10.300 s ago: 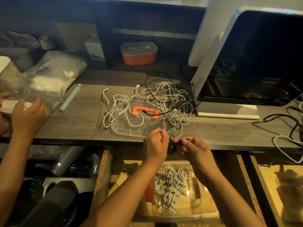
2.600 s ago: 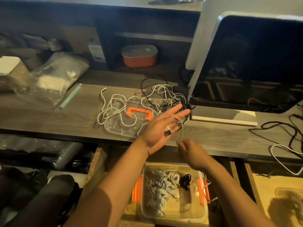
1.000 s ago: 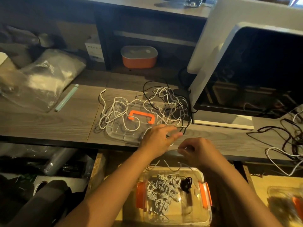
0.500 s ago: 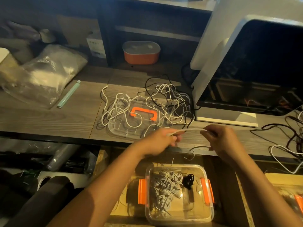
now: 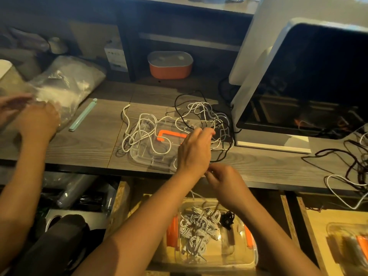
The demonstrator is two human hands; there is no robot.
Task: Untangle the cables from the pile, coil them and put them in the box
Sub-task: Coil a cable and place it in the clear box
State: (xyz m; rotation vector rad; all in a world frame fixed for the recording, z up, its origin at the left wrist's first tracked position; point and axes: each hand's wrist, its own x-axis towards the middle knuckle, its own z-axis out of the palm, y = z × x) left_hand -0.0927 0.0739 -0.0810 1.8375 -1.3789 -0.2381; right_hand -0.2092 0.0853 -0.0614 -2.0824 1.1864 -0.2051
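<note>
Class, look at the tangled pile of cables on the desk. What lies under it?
A clear lid with an orange handle lies under the pile of cables. The left hand covers the handle's right end; cables hide parts of the lid.

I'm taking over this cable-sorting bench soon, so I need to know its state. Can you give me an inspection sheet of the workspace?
Surface: grey wood desk.
Job's things: cable pile on a clear lid; box below holds coiled cables.
Clutter: plastic bag, green stick.
Hands: left hand curled at the pile, grip hidden; right hand appears to pinch a white cable.
Cables: loose cables at far right.
Surroundings: monitor, orange tub, another person's hands at the bag.
</note>
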